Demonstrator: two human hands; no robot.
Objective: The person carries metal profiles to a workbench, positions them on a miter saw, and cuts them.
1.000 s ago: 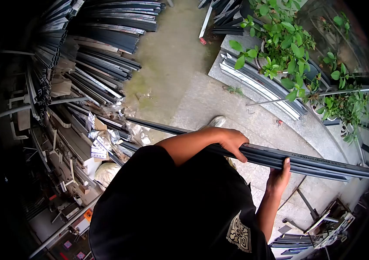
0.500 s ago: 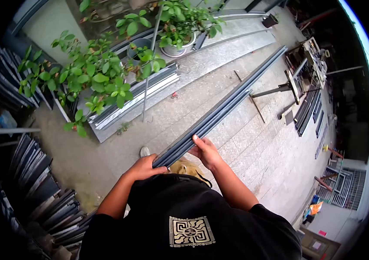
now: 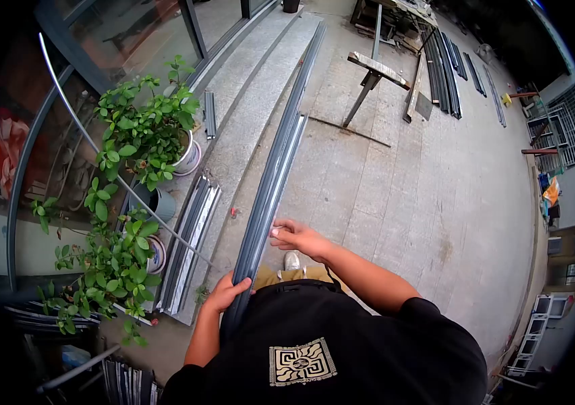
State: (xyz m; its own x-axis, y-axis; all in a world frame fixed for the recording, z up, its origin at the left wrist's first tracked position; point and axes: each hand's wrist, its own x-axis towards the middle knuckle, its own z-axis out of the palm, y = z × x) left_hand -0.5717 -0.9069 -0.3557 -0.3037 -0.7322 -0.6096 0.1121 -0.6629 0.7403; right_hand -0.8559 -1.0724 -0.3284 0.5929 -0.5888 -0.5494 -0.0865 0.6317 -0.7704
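A bundle of long dark grey metal profiles (image 3: 268, 185) stretches from my left side, near the waist, forward to the top of the view. My left hand (image 3: 223, 294) is wrapped round the near part of the bundle, its thumb on top. Just right of the profiles is my right hand (image 3: 295, 238), its fingers apart and partly curled, the fingertips close to the bundle's side. Whether those fingertips touch the metal I cannot tell. Some profiles in the bundle end sooner than the longest one.
Potted plants (image 3: 129, 145) and a grey bucket (image 3: 158, 204) stand at the left by stone steps (image 3: 247, 101), with more profiles (image 3: 189, 246) lying there. A metal stand (image 3: 372, 75) is ahead. Dark profiles (image 3: 444, 77) lie on the paving, and a white frame (image 3: 533, 331) is at right.
The view has swung round to the right, and the bundle now points forward instead of sideways. My right hand has come off the bundle; my left still grips it.
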